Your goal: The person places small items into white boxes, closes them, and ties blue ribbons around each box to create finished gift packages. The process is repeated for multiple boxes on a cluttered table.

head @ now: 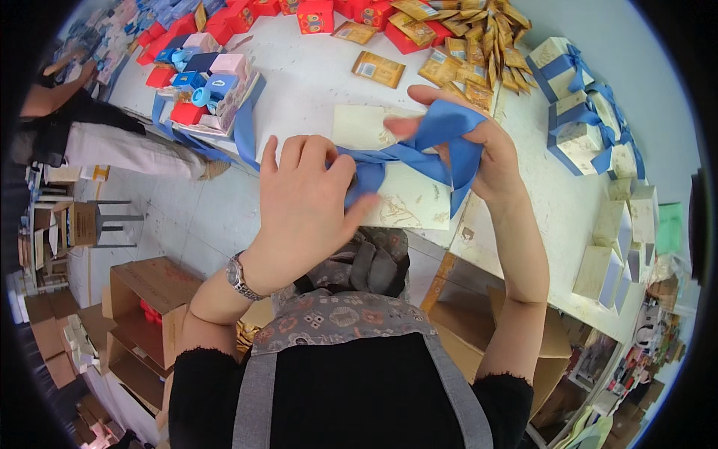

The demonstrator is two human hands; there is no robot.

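Note:
A cream gift box with a printed plant pattern (415,199) lies on the white table before me, a blue satin ribbon (412,157) running across its top. At the box's left side my left hand (305,196), with a watch on its wrist, has its fingers curled on the ribbon. My right hand (465,134) is at the box's right side; a loop of the ribbon lies over its fingers and is held near the thumb. Part of the ribbon is hidden under my left fingers.
A filled tray of small boxes (210,84) stands left on the white table (291,73). Gold packets (378,68) and red boxes (315,17) lie at the far side. Ribboned boxes (578,123) and plain cream boxes (606,264) line the right. Another person (56,101) stands at left.

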